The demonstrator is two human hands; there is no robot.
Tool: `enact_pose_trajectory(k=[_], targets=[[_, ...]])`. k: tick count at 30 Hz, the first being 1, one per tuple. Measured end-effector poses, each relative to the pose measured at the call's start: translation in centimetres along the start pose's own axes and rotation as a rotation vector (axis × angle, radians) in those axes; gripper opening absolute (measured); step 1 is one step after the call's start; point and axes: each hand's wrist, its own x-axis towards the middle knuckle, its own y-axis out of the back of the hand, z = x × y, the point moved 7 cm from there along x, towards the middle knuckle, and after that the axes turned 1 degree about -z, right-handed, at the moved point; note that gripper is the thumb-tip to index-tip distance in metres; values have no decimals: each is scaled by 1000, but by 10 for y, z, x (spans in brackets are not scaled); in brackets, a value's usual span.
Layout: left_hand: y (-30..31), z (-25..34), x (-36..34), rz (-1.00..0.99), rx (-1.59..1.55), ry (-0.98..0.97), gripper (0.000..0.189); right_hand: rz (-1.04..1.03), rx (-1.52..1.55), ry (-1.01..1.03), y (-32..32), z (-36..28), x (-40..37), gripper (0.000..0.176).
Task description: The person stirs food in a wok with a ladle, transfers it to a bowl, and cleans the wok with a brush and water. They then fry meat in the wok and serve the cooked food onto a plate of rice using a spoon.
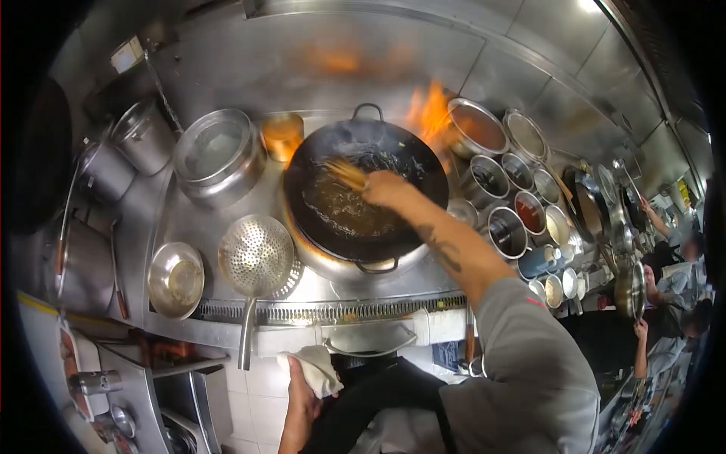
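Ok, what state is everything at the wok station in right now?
Wok: on the burner, brownish liquid inside.
Flame: burning at the wok's far right rim.
Right hand: closed on the bamboo brush, inside the wok.
Left hand: gripping a white cloth, low by the counter edge.
Strainer: empty, lying left of the wok.
Seasoning pots: uncovered.

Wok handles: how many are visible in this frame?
2. One handle sits on the wok's far rim, beside the flames; the other is on its near rim. None looks hidden.
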Motion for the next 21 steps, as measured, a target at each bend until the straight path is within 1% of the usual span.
enact_pose_trajectory(k=[1,3,5,6,7,9,12,13,14,15,16,18,20,21], targets=[[1,-2,-4,21,12,19,78,0,-2,-22,-14,-14,-17,32],[1,5,-7,59,44,40,76,71,-52,127,-31,-22,-57,30],[0,22,-10,89,60,-62,77,-57,-150,53,-16,-1,-79,28],[-1,24,-11,101,42,-77,77,-124,-206,25,-9,9,-85,27],[-2,27,-11,114,23,-91,77,-89,-191,-7,-4,24,-69,28],[-2,22,-7,119,-52,-47,76,-88,-186,-15,-21,28,-69,29],[4,21,-9,30,-34,-42,77,-66,-168,-35,-30,22,-69,30],[6,20,-8,7,-32,-26,79,-109,-183,-41,-29,30,-75,30],[13,16,-1,71,-55,-32,82,-156,-198,-49,-24,46,-90,29],[12,14,3,51,-41,-19,82,-203,-216,-56,-20,60,-102,29],[11,14,5,33,-24,-8,82,-173,-242,-82,-10,77,-91,30],[1,13,10,-41,-25,-18,80,-51,-276,148,-14,80,-90,30],[-5,21,1,-35,-17,-23,80,-55,-329,-98,-22,71,-86,31],[-4,24,-5,-27,-10,-15,79,-74,-309,-45,-13,70,-93,31]])
